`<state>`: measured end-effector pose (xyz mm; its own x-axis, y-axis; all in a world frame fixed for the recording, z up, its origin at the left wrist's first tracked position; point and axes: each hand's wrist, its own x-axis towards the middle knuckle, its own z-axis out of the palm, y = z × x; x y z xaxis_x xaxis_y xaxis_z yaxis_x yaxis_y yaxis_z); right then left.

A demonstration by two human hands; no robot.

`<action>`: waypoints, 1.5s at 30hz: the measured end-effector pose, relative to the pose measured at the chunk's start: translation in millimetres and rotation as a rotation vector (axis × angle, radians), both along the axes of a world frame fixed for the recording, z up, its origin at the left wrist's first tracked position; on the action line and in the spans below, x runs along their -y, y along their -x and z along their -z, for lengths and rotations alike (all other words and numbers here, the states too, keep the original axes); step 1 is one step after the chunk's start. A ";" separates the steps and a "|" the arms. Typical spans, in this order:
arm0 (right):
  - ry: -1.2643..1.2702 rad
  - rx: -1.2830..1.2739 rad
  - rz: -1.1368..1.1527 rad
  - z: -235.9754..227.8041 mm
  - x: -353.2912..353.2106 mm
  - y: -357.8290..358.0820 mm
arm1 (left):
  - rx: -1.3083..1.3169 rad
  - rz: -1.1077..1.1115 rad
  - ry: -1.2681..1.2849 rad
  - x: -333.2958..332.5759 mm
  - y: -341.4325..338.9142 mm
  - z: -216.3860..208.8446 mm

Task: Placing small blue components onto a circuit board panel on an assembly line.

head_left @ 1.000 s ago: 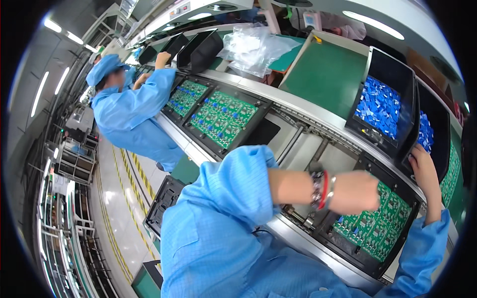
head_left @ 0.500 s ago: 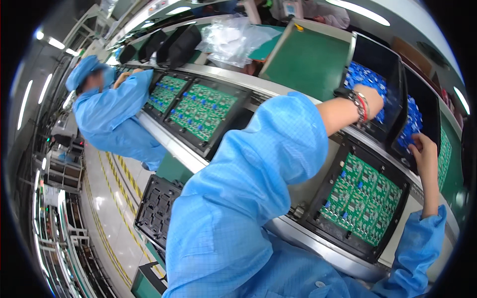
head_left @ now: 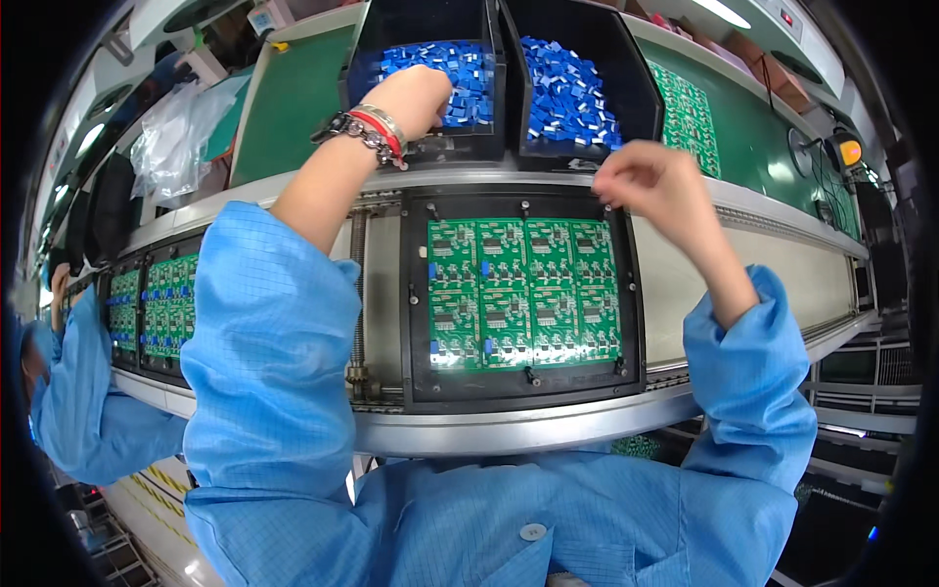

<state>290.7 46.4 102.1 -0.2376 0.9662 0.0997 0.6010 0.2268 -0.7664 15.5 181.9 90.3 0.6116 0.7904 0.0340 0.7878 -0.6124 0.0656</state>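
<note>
My left hand [head_left: 416,101], with bracelets at its wrist, reaches into the left black bin [head_left: 427,149] of small blue components [head_left: 471,83]. Its fingers are curled, and their tips are hidden. In front of the right black bin [head_left: 641,98], my right hand [head_left: 650,186] hovers by the upper right corner of a black frame [head_left: 421,386]. The right fingers are pinched together; whatever is between them is too small to make out. A green circuit board panel [head_left: 528,313] lies in the frame, with several blue components along its left part.
The frame rests on a metal-railed conveyor [head_left: 528,430]. More framed boards [head_left: 168,313] stand on it at the left, beside a co-worker in blue [head_left: 83,401]. Another green board [head_left: 685,112] lies right of the bins. A clear plastic bag [head_left: 176,142] is at far left.
The view has swung rightward and levelled over the framed board. My right hand has drawn back from the right bin toward the frame. My left hand remains in the left bin.
</note>
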 end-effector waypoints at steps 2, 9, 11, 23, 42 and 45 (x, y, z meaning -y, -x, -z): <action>0.045 -0.006 -0.099 13.9 20.5 3.1 | 0.039 0.044 -0.020 -1.3 5.3 2.3; 0.319 -0.176 -0.141 43.1 45.5 0.9 | 0.469 -0.033 0.007 -3.8 15.7 7.5; 0.295 -0.198 -0.163 48.3 47.9 -0.4 | 0.564 -0.087 0.022 3.9 16.1 2.4; 0.077 -0.083 -0.164 50.5 50.9 3.5 | 1.236 -0.061 0.921 127.6 -1.7 6.8; -0.076 0.154 -0.291 14.5 32.1 27.2 | 0.851 0.032 0.547 158.6 -17.4 35.3; -0.153 0.126 -0.216 -2.8 13.6 20.7 | 0.751 0.069 0.411 160.9 -20.9 36.1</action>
<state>270.0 32.7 104.9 -0.4555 0.8681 0.1971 0.6147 0.4669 -0.6357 36.3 21.0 54.2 0.5890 0.7905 0.1681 0.4088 -0.4708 0.7818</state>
